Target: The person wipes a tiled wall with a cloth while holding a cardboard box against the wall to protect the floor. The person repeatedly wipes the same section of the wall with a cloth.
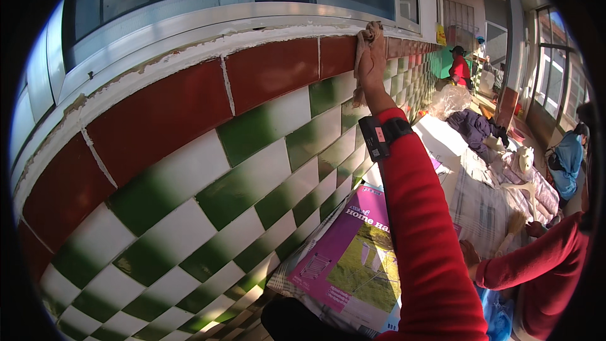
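Note:
My right hand [372, 64], in a red sleeve with a black device strapped at the wrist, is raised against the wall. It presses a brownish cloth [360, 47] to the top edge of the red tile border [272, 64], just below the window frame [284, 12]. Part of the cloth hangs down beside the wrist. White, flaking grout or plaster [189, 47] runs along the ledge above the tiles. Green and white tiles [189, 241] cover the wall below. My left hand is out of view.
A purple printed carton [331, 255] lies below my arm. Bedding [478, 194], dark clothing [468, 128] and clear plastic [450, 99] are heaped at right. A co-worker in a red sweater [535, 251] sits close at right; another person in red [459, 66] is farther back.

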Tool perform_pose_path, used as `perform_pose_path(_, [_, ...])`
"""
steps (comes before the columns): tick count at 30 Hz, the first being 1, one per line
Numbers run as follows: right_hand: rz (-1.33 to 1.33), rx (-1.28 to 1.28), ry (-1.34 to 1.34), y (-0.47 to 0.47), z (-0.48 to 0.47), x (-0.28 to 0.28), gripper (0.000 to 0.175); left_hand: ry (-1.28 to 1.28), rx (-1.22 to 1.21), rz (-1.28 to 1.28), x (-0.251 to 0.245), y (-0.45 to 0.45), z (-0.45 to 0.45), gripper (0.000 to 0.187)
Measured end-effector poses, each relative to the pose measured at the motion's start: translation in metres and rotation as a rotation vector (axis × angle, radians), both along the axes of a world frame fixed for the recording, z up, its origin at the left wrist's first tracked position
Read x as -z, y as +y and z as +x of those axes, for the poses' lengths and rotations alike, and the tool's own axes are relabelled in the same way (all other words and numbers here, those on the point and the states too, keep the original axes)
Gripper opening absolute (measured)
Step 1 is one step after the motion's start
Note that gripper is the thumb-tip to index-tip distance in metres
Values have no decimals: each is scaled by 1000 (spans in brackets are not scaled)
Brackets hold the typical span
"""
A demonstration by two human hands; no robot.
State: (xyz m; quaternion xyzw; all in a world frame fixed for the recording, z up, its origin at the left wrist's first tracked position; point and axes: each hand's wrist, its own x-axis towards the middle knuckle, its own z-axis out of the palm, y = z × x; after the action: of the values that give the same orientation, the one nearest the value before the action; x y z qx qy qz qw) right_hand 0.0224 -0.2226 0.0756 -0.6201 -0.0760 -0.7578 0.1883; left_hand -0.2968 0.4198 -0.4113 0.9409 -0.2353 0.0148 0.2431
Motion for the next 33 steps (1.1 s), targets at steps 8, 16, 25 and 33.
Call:
perform_pose_path(8, [64,-69,-29,-2,14,14,55,214,-23,-17,-12,-3,13,14])
perform_pose_path(16, [-102,-140,115,154,-56,22,68,142,-9,-72,-21,-7,1,15])
perform_pose_path(25, [-444,-169,31,348,-138,10,70,35,-19,-121,-32,2,-10,17])
perform_pose_path(33, [-792,-122,138,478,-190,-6,76,27,-10,-141,-19,7,-5,18])
